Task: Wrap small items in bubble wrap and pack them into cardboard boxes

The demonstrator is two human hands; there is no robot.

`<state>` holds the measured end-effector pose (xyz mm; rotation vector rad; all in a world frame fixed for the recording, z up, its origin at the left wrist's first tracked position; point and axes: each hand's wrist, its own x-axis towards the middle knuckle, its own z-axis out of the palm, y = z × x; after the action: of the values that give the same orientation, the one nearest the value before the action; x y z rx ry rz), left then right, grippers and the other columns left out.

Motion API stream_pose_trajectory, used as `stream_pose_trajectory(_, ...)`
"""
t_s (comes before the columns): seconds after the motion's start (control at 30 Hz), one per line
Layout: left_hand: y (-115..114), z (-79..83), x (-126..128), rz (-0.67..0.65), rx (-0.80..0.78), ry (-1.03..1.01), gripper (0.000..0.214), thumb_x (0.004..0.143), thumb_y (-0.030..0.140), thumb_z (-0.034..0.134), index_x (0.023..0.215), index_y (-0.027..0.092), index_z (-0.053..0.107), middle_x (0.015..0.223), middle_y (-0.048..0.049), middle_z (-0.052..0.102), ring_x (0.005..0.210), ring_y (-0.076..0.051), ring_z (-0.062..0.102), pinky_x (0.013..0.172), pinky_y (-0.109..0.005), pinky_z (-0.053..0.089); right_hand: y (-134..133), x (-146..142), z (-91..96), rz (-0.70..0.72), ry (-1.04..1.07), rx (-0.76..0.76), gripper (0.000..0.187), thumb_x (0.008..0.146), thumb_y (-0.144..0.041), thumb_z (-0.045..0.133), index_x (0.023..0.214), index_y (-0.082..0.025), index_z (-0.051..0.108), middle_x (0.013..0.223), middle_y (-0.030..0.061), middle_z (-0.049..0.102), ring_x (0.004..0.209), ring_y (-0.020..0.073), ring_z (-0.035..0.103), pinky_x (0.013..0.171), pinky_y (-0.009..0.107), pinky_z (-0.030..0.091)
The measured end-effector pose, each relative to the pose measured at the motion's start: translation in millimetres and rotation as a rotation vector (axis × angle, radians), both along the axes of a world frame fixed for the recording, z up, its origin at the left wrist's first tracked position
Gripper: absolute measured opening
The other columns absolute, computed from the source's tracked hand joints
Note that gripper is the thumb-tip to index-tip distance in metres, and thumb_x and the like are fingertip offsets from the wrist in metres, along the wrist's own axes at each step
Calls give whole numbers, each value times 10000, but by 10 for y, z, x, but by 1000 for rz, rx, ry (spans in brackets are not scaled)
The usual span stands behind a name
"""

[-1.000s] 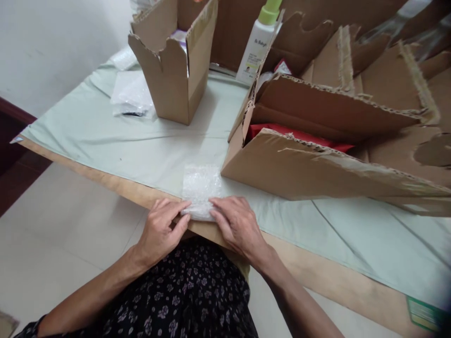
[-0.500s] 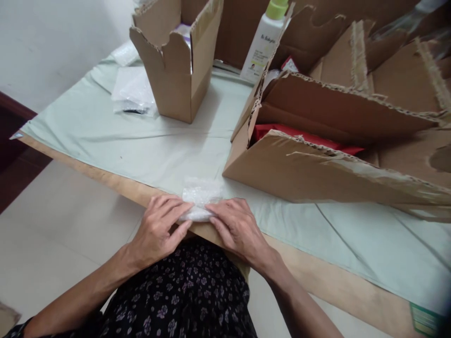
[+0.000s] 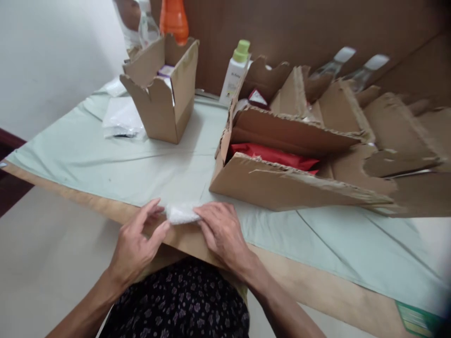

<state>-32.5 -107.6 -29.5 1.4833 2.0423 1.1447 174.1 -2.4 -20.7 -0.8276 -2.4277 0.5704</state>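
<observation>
A small roll of bubble wrap [image 3: 182, 213] lies at the front edge of the cloth-covered table [image 3: 169, 178]. Whatever may be inside the roll is hidden. My right hand [image 3: 221, 230] grips the roll's right end, fingers on top and thumb at the near side. At the left end, my left hand [image 3: 139, 241] is open, its thumb and fingers spread apart and the thumb tip close to the wrap.
A divided cardboard box [image 3: 275, 183] holding a red packet [image 3: 275, 155] stands to the right. Further back are a smaller carton [image 3: 162, 112], flat bubble-wrap pieces [image 3: 121, 115], a white bottle with a green cap [image 3: 234, 75] and an orange container [image 3: 174, 21].
The flap of bubble wrap that lay flat beyond my hands is now rolled up. My left hand has loosened and moved left off the roll. The view has tilted up.
</observation>
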Motion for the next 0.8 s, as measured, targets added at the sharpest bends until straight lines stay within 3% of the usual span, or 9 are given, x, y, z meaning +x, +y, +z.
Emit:
stream_pose_trajectory(0.1,-83,-73,80,-80,-60,-362,671,948,437,703,1549,262,460,1295,-147,743,1044,-274,782,874,-405,675,-158,42,66,-12,138,-192,253,1015,-144,569,1182,-256,723,1074,32,794,1013,211,688,949,399,513)
stream_pose_trajectory(0.2,-54,-167,250,-132,1,-656,740,965,385,698,1612,325,345,1539,-170,591,1257,-319,717,973,-436,664,-315,115,57,-48,247,-351,246,993,-151,584,1145,-269,737,1024,15,782,966,192,689,916,371,535)
stream_pose_trajectory(0.33,-92,-172,481,55,222,-620,717,964,356,701,1600,374,371,1673,-117,442,1468,-315,544,1140,-479,566,-397,292,-42,-330,369,-352,197,1008,-231,560,1112,-255,726,1019,48,753,951,212,690,859,366,567)
stream_pose_trajectory(0.4,-147,-125,572,84,192,-540,621,964,346,698,1544,335,475,1602,-115,539,1444,-304,572,1158,-492,550,-416,346,-95,-450,406,-315,194,1024,-281,559,1136,-262,716,1053,57,745,968,219,689,874,378,572)
stream_pose_trajectory(0.47,-172,-74,657,2,51,-529,478,967,354,687,1433,284,608,1445,-115,683,1343,-298,662,1129,-482,578,-452,335,-138,-487,430,-283,187,1020,-284,573,1147,-266,709,1065,55,743,980,220,688,886,381,571)
stream_pose_trajectory(0.53,-143,-39,729,-96,-68,-606,399,970,377,669,1348,250,675,1309,-107,762,1233,-287,731,1078,-455,615,-506,288,-161,-428,430,-289,167,1005,-255,585,1121,-262,706,1033,47,748,967,215,686,876,373,568)
stream_pose_trajectory(0.63,-40,-15,769,-149,-91,-712,314,969,381,641,1231,219,707,1193,-91,801,1085,-259,783,969,-402,660,-553,305,-143,-270,381,-326,142,988,-223,584,1064,-252,701,995,40,758,962,214,687,888,382,557)
stream_pose_trajectory(0.7,23,0,750,-162,-110,-644,238,957,329,638,1149,211,716,1120,-74,811,1006,-236,787,907,-362,663,-527,445,-86,-196,316,-355,184,973,-272,628,1142,-255,698,1133,66,756,1087,245,684,972,430,543)
stream_pose_trajectory(0.8,80,48,719,-303,-132,-431,249,908,208,651,1147,217,721,1097,-53,803,987,-210,767,899,-324,633,-421,744,78,-114,230,-462,692,889,-483,775,1502,-278,527,1453,128,628,1273,299,636,1069,482,526)
